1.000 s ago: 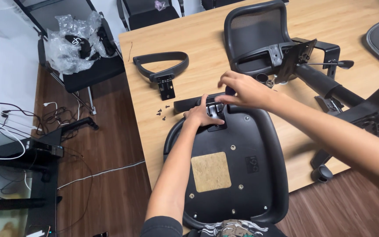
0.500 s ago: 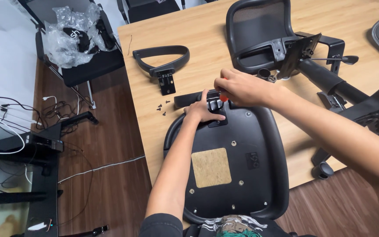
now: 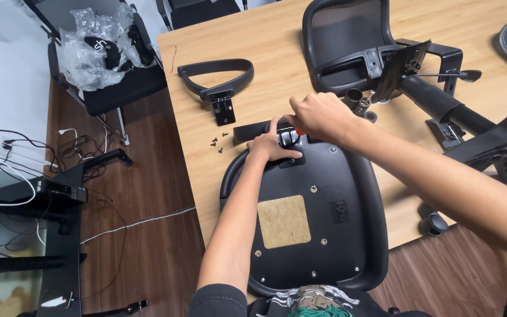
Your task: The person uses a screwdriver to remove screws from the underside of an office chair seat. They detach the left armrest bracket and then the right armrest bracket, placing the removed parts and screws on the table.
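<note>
Worktop (image 3: 253,35) of pale wood carries everything here. Nearest me, overhanging its near edge, lies the black chair seat (image 3: 318,217) upside down, a tan square patch in the middle of its underside. Beyond it, at the far right, a mesh chair back (image 3: 341,35) lies with its tilt mechanism (image 3: 406,64) and a black cylinder running off to the right. A loose curved armrest (image 3: 215,73) with its metal bracket lies at the far left of the worktop, well apart from the seat. My left hand (image 3: 274,147) presses flat on a small black bracket (image 3: 289,141) at the seat's far edge, its grip wide, fingers spread over the part. My right hand (image 3: 318,117) hovers just above it, its grip narrow, closed round an orange-handled tool that is mostly hidden. A few small black screws (image 3: 217,142) lie scattered near the armrest bracket.
</note>
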